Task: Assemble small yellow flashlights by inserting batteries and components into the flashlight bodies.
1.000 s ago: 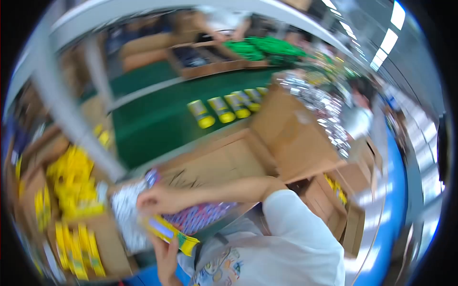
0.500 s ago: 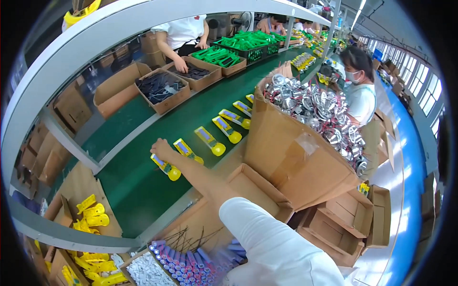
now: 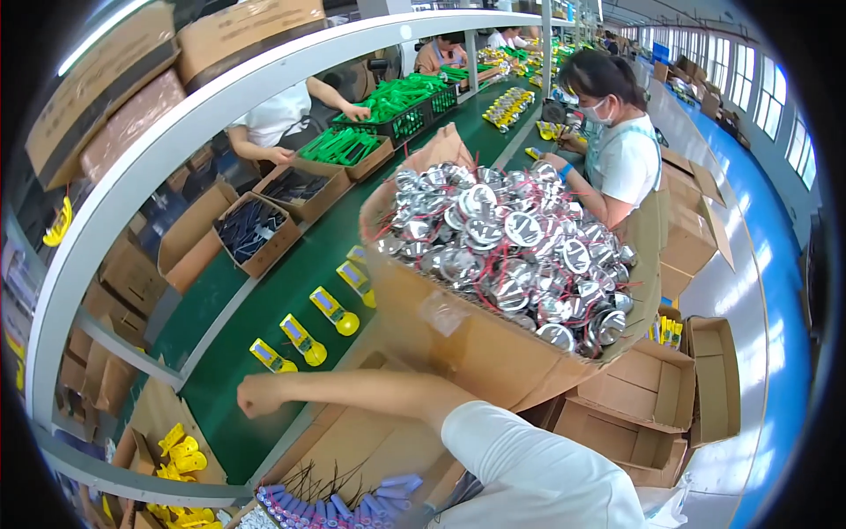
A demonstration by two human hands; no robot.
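Note:
My right hand (image 3: pixel 258 397) hangs over the near side of the green conveyor belt (image 3: pixel 216 414), fingers curled closed. Whatever may be in it is hidden by the back of the hand. Just beyond it lies a yellow flashlight housing (image 3: pixel 271 355), open-faced, with a lilac battery cell inside and a round head. More of the same, such as another yellow housing (image 3: pixel 302 340), lie spaced along the belt toward the big carton. Below my forearm, lilac battery cells (image 3: pixel 352 511) with dark wires are packed in a box. My left hand is out of view.
A big carton (image 3: pixel 423 309) heaped with silver reflectors (image 3: pixel 502 247) with red wires stands at the belt's near edge. Beyond lie boxes of black parts (image 3: pixel 251 231) and green parts (image 3: pixel 339 146). A grey frame post (image 3: pixel 132 339) crosses at left. A masked co-worker (image 3: pixel 621 145) sits right.
My right hand has left the yellow housing it was over and come back toward the belt's near edge, fingers closed. The view has turned, so the carton sits further left.

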